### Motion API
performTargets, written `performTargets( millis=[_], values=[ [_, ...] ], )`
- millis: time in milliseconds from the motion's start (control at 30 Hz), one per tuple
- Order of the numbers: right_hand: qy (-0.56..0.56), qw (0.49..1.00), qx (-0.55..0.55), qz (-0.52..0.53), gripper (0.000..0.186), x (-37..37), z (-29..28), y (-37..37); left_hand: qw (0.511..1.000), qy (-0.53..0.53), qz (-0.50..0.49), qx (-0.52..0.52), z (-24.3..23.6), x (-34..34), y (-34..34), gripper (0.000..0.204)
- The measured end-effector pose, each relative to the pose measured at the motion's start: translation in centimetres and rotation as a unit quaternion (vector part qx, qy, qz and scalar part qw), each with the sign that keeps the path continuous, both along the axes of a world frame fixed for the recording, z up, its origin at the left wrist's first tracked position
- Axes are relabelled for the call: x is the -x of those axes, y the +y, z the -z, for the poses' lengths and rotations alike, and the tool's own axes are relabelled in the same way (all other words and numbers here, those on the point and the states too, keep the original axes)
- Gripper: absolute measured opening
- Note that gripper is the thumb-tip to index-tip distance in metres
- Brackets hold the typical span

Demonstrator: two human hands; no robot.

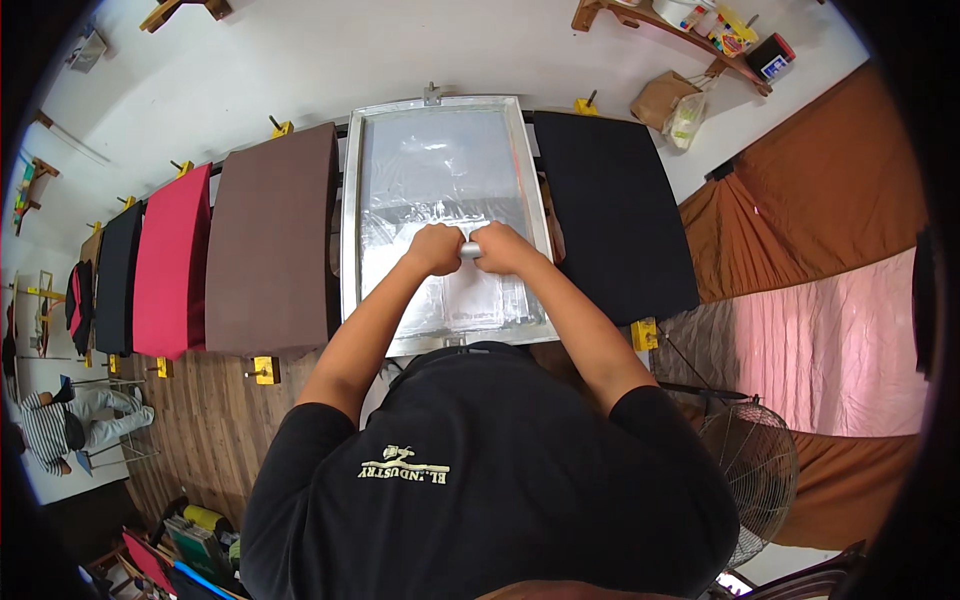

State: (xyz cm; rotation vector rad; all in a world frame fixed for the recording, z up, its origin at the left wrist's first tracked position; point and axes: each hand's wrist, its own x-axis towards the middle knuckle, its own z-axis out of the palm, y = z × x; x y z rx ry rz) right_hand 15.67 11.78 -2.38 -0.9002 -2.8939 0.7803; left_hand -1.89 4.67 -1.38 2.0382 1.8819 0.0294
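Observation:
A metal-framed printing screen with a silvery mesh lies flat in front of me. Both my hands grip a grey squeegee handle at the middle of the mesh. My left hand is closed on its left end and my right hand on its right end, fists side by side. The blade under the hands is hidden.
Flat boards flank the screen: a brown one, a red one and a dark one to the left, a black one to the right. Yellow clamps sit at board ends. A fan stands lower right. A person sits far left.

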Motion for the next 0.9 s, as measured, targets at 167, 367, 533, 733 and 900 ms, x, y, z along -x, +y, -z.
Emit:
performTargets(
  millis=[167, 367, 533, 733, 900],
  values=[
    [-0.020, 0.999, 0.029, -0.024, 0.022, -2.5, 0.6, -5.5, 0.999, -0.008, 0.043, 0.003, 0.6, -2.4, -6.1, 0.014],
    [-0.025, 0.999, 0.034, -0.024, 0.020, -3.9, -0.6, -9.4, 0.999, -0.006, 0.029, -0.014, -0.1, -4.2, -10.1, 0.010],
    [-0.041, 0.998, 0.046, -0.021, 0.022, -3.8, -1.0, -9.0, 0.999, -0.019, 0.019, -0.045, 0.7, -4.2, -10.0, 0.010],
    [0.055, 0.997, -0.037, -0.040, 0.046, -6.3, 0.3, -13.9, 0.994, -0.013, 0.038, -0.104, 2.3, -5.9, -15.0, 0.016],
    [0.064, 0.995, -0.005, -0.072, 0.053, -7.1, 0.0, -13.9, 0.994, -0.038, 0.082, -0.067, 1.1, -5.4, -16.0, 0.041]
  ],
)
